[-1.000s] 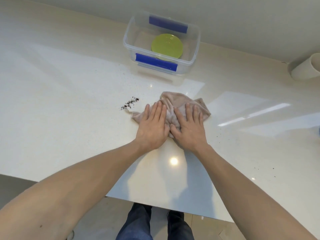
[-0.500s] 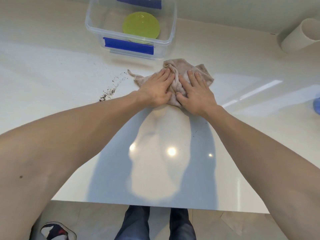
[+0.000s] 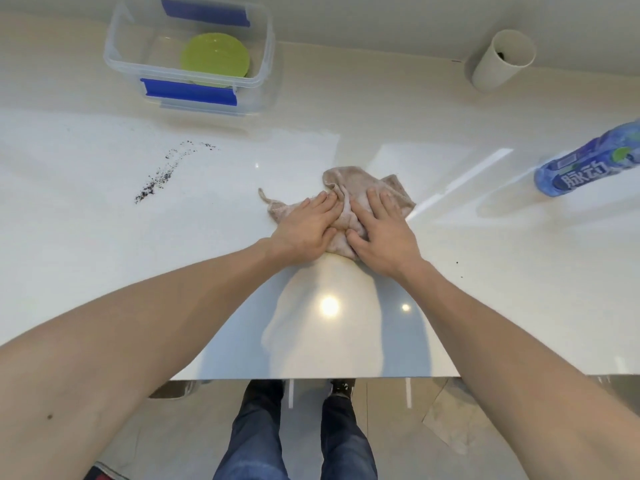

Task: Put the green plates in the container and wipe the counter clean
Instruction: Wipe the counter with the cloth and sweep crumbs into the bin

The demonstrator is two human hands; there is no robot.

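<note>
Green plates (image 3: 214, 58) lie inside a clear plastic container (image 3: 114, 64) with blue clips at the far left of the white counter (image 3: 104, 254). A crumpled beige cloth (image 3: 349, 188) rests on the middle of the counter. My left hand (image 3: 304, 230) and my right hand (image 3: 384, 230) press flat on it side by side, palms down, covering its near half. A streak of dark crumbs (image 3: 162, 174) lies on the counter well left of the cloth, in front of the container.
A white cup (image 3: 502, 60) lies tipped at the back right by the wall. A blue labelled bottle (image 3: 588, 164) lies at the right edge. A few dark specks (image 3: 457, 263) sit right of my right wrist. The counter's front edge is near my legs.
Both hands slid the cloth away from the crumbs toward the right. The crumbs, a small pile a second ago, now form a longer streak. The bottle has come into view.
</note>
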